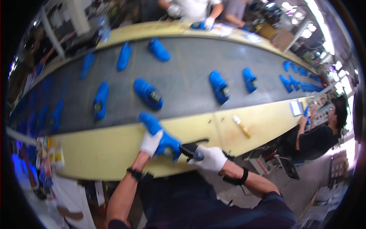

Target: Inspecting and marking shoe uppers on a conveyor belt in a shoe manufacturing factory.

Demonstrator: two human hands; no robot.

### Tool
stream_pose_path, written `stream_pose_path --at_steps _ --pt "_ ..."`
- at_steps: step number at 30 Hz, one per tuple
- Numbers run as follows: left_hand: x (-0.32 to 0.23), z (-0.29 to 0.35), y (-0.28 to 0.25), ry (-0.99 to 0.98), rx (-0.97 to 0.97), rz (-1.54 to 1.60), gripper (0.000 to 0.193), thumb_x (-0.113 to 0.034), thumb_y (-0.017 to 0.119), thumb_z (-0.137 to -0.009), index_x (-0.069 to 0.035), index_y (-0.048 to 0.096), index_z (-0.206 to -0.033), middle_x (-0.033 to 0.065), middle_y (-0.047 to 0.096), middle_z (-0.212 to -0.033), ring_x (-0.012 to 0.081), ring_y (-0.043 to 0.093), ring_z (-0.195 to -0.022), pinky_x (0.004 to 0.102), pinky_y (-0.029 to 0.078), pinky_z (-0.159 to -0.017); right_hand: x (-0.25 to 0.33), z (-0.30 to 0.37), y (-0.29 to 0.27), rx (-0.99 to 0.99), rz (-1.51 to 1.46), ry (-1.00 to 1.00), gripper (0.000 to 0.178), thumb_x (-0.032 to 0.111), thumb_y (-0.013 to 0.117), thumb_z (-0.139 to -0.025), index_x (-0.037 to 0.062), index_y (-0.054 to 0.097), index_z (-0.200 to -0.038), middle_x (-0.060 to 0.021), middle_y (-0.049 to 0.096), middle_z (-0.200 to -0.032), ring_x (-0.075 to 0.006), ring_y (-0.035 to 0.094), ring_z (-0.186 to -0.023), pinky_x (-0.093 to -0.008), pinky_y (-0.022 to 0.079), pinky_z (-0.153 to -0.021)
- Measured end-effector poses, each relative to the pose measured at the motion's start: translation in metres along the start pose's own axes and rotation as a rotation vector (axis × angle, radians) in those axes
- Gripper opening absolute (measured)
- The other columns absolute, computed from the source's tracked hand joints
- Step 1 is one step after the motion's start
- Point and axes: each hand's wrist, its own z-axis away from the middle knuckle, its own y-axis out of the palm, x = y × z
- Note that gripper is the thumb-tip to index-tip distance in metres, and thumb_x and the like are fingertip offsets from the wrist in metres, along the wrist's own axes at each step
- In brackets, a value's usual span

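Left hand (151,142) grips a blue shoe (160,133) on the yellow ledge (114,147); right hand (211,158) clasps a dark tool (189,149).

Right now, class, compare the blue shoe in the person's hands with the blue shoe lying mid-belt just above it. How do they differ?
The held shoe sits on the pale yellow table edge, while the belt shoe lies on the grey conveyor. The left hand grips the held shoe and the right hand brings a dark tool to it; the belt shoe lies untouched. Both are bright blue.
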Motion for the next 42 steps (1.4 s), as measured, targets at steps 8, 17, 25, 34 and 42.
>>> stream_pose_path --at_steps 8,17,25,34,42 --pt "-0.061 0.024 -0.087 -0.357 0.115 -0.976 0.099 -0.068 0.069 -0.082 0.000 0.049 -0.151 0.0242 0.072 -0.130 0.0420 0.071 -0.119 0.0490 0.054 -0.105 -0.022 -0.062 -0.026 0.048 0.115 0.217 0.059 0.055 0.070 -0.096 0.0000 0.063 -0.118 -0.0271 0.075 -0.101 -0.0444 0.073 -0.098 -0.0492 0.057 -0.087" --pt "-0.099 0.065 -0.071 -0.343 0.294 -1.220 0.136 -0.077 0.076 -0.075 0.005 0.017 -0.166 0.0255 0.062 -0.144 0.0369 0.070 -0.122 0.0444 0.056 -0.102 -0.042 -0.077 -0.011 -0.174 0.083 0.170 0.050 0.048 0.068 -0.099 -0.0002 0.062 -0.113 -0.0263 0.074 -0.101 -0.0471 0.072 -0.094 -0.0519 0.056 -0.084" --pt "-0.050 0.064 -0.120 -0.201 0.241 -0.863 0.109 -0.050 0.076 -0.084 -0.001 0.023 -0.166 0.0258 0.066 -0.139 0.0428 0.069 -0.119 0.0493 0.055 -0.104 -0.042 -0.077 -0.006 -0.190 0.082 0.205 0.046 0.046 0.067 -0.099 0.0040 0.065 -0.117 -0.0244 0.075 -0.107 -0.0450 0.072 -0.102 -0.0508 0.057 -0.090" --pt "-0.004 0.050 -0.286 -0.188 0.064 -0.027 0.046 -0.028 0.079 -0.082 0.001 0.068 -0.115 0.0143 0.075 -0.104 0.0230 0.073 -0.094 0.0384 0.058 -0.088 -0.043 -0.093 0.018 -0.355 0.165 0.084 0.036 0.035 0.078 -0.094 0.0062 0.064 -0.110 -0.0241 0.074 -0.091 -0.0471 0.072 -0.090 -0.0522 0.057 -0.079" --pt "-0.001 -0.110 -0.468 -0.223 -0.369 -0.988 0.069 -0.040 0.075 -0.082 -0.012 0.058 -0.142 0.0203 0.070 -0.133 0.0409 0.068 -0.122 0.0501 0.054 -0.105 -0.013 -0.100 0.014 -0.300 0.077 0.268 0.036 0.038 0.081 -0.092 0.0080 0.072 -0.110 -0.0195 0.078 -0.098 -0.0413 0.076 -0.091 -0.0474 0.061 -0.080"
